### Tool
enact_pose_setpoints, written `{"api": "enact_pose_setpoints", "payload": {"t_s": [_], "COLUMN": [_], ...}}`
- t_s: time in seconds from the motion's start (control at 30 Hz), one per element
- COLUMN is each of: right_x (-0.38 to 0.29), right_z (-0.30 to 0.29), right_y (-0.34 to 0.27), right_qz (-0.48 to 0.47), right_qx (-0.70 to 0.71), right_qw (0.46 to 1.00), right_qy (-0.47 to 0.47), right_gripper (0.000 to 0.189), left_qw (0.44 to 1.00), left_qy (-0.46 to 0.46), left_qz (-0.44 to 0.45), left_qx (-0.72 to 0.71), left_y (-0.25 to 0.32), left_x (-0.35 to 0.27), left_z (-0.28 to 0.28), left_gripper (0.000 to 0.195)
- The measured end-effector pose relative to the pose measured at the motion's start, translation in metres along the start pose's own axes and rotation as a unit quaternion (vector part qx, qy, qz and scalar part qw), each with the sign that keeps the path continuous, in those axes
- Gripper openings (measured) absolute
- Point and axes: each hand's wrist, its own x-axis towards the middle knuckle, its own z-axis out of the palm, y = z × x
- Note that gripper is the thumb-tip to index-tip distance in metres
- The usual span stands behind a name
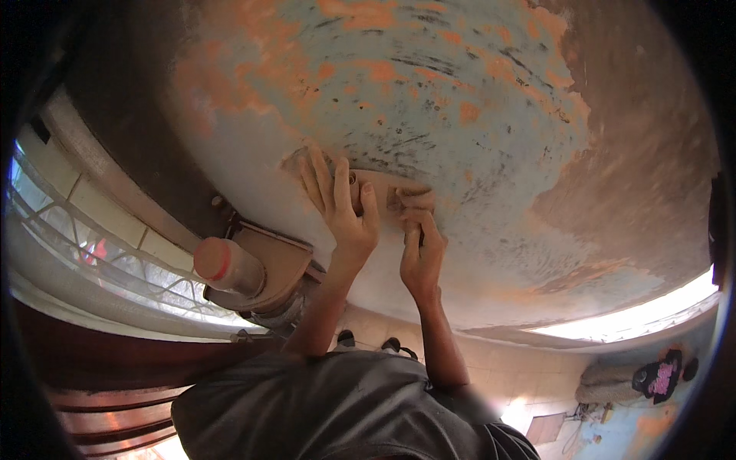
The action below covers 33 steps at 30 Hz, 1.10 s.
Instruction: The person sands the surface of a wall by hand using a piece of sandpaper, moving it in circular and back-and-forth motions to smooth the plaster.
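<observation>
A wall point(500, 149) with worn blue-green paint and bare orange and brown patches stands before me. Between my hands a thin brown sheet point(376, 179), possibly sandpaper, lies near the painted surface, its left end curled. My left hand point(348, 215) holds that curled end between thumb and index finger; its other fingers are spread against the wall over a dark brownish patch. On the other side, my right hand point(422, 247) pinches the folded right end of the sheet with bent fingers. Part of the sheet is hidden by my fingers.
At the lower left, a clear jar with a red-rimmed lid point(213, 259) stands on a brown rounded surface point(276, 247). Beyond it is a window with a patterned grille point(132, 259). Dark shoes point(345, 338) show below on the tiled floor. Cloth items point(618, 384) lie at the lower right.
</observation>
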Motion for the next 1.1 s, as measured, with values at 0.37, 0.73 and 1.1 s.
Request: {"api": "enact_pose_setpoints", "payload": {"t_s": [0.37,0.73,1.1], "right_x": [0.01,-0.002,-0.002], "right_z": [-0.058,-0.168,-0.21], "right_y": [-0.04,0.014,0.04], "right_qz": [0.064,-0.119,-0.108], "right_qx": [0.011,-0.134,-0.265], "right_qw": [0.989,0.95,0.868], "right_qy": [-0.134,0.254,0.407], "right_gripper": [0.032,0.037,0.056], "left_qw": [1.0,0.986,0.973], "left_qy": [0.02,0.134,0.204], "left_qz": [0.02,0.097,-0.06], "left_qx": [-0.007,0.034,0.092], "left_y": [0.054,0.041,-0.009], "left_x": [0.015,0.01,0.098], "left_z": [0.013,0.043,-0.02], "left_gripper": [0.057,0.051,0.043]}}
